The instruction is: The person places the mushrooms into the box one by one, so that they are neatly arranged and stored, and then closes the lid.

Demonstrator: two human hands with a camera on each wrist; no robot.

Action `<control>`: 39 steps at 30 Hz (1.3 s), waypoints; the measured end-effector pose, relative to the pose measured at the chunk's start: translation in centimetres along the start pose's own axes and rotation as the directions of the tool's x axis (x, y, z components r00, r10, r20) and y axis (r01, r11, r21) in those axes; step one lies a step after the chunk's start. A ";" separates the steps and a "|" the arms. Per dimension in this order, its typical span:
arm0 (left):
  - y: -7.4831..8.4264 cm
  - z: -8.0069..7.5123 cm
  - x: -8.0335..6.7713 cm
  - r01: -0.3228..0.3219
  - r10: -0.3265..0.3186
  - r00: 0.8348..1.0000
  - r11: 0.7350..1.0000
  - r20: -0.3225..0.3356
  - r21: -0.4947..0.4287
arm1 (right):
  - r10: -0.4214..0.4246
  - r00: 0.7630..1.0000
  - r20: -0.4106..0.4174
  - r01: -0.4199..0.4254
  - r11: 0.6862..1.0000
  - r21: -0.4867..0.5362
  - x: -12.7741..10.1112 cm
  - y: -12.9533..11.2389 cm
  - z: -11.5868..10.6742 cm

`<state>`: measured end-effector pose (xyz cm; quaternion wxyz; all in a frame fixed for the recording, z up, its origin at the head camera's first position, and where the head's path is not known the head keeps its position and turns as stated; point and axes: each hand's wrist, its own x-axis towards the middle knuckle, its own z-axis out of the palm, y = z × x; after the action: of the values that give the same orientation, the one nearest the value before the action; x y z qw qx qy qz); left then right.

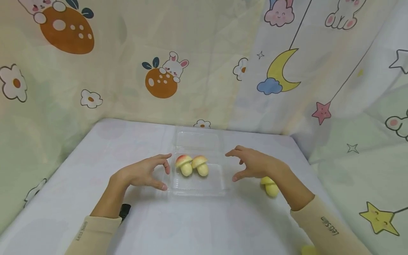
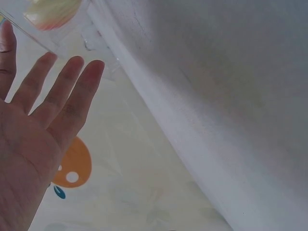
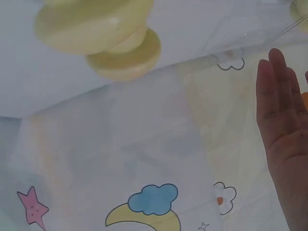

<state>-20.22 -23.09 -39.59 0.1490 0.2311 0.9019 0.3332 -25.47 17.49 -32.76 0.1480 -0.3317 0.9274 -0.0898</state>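
Note:
A clear plastic tray lies on the white table, its lid folded back behind it. Inside lie two toy mushrooms: one with a red-tinged cap and a yellow one. My left hand hovers at the tray's left edge, fingers loosely spread, holding nothing. My right hand hovers at the tray's right edge, also holding nothing. In the left wrist view the left hand shows straight fingers near the tray corner. The right hand is flat in the right wrist view.
Another yellow toy mushroom lies on the table under my right wrist, large in the right wrist view. A yellow object peeks out at the bottom right. A small black object lies by my left sleeve. Patterned curtains surround the table.

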 end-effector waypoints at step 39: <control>0.6 -0.7 0.4 0.001 -0.001 1.000 1.000 0.022 0.008 | 0.512 0.724 0.462 -0.593 0.805 0.036 -14.3 6.1 1.1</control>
<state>-20.70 -22.87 -38.74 0.1583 0.2349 0.9016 0.3269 -18.17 31.27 -32.35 0.3982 -0.0356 0.9153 -0.0499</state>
